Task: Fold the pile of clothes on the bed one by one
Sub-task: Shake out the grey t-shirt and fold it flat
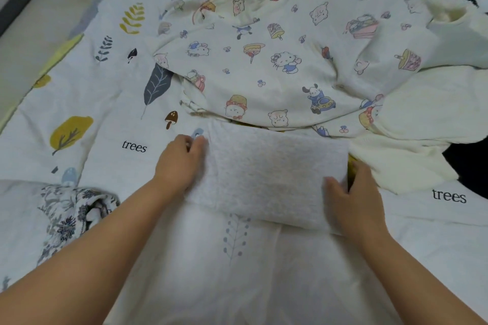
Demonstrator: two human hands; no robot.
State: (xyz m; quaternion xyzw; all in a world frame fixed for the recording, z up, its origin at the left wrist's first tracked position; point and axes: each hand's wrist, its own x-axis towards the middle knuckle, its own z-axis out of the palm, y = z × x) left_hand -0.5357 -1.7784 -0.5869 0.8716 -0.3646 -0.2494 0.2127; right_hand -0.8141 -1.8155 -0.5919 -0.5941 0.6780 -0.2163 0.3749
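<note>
Grey marled cloth, the folded garment [272,174], lies as a flat rectangle on the bed sheet [105,161], near the middle of the view and just below the pile. Its far edge touches, or slips slightly under, the cartoon-print garment [264,60], which sprawls crumpled across the upper half. Its near edge runs slanted, with plain white sheet open below it between the two forearms.

The left hand [181,163] sits at the rectangle's left edge, fingers curled round that edge near the far corner. The right hand [353,198] holds the right edge, thumb lying on top of the grey cloth and fingers wrapped round the side; a sliver of yellow fabric [351,166] shows just beside those fingers.

To the right, cream garments [412,124] spread from the pile and come close to the folded piece's right edge, with a dark patch [467,163] beyond them. To the left the sheet, printed with leaves, mushrooms and the word "trees", lies free out to a grey floral fabric [71,208] bunched near the left forearm. The bed's left edge borders a pale floor [34,24].
</note>
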